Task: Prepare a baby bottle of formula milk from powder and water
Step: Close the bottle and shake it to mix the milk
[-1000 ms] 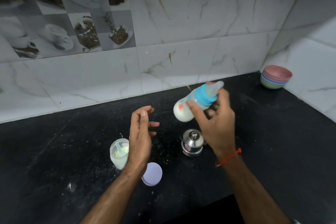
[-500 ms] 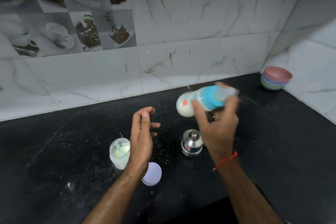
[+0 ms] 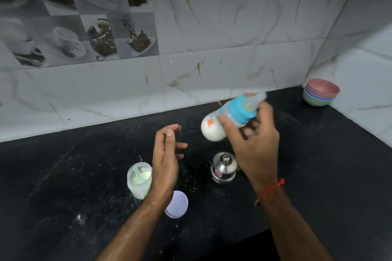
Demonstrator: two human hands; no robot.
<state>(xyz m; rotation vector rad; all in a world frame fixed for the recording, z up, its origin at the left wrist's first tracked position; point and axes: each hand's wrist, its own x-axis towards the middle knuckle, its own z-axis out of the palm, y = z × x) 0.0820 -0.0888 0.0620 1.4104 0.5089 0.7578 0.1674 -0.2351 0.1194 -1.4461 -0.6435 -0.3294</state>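
Note:
My right hand (image 3: 255, 146) grips a baby bottle (image 3: 214, 126) with a blue collar and clear teat, held tilted above the counter, base to the left and full of white milk. The bottle is motion-blurred. My left hand (image 3: 166, 161) hovers open, palm facing right, holding nothing. Just left of it stands an open jar of formula powder (image 3: 137, 180) with a pale scoop inside. The jar's lilac lid (image 3: 177, 204) lies flat near my left wrist. A small steel water pot (image 3: 223, 167) with a lid sits under my right hand.
The black stone counter (image 3: 63, 176) is dusted with spilled powder around the jar and pot. A stack of coloured bowls (image 3: 320, 94) stands in the far right corner. Tiled walls close the back and right sides.
My right hand has swung the bottle up and back down, tilting it to and fro. The left hand, jar, lid and pot have stayed put.

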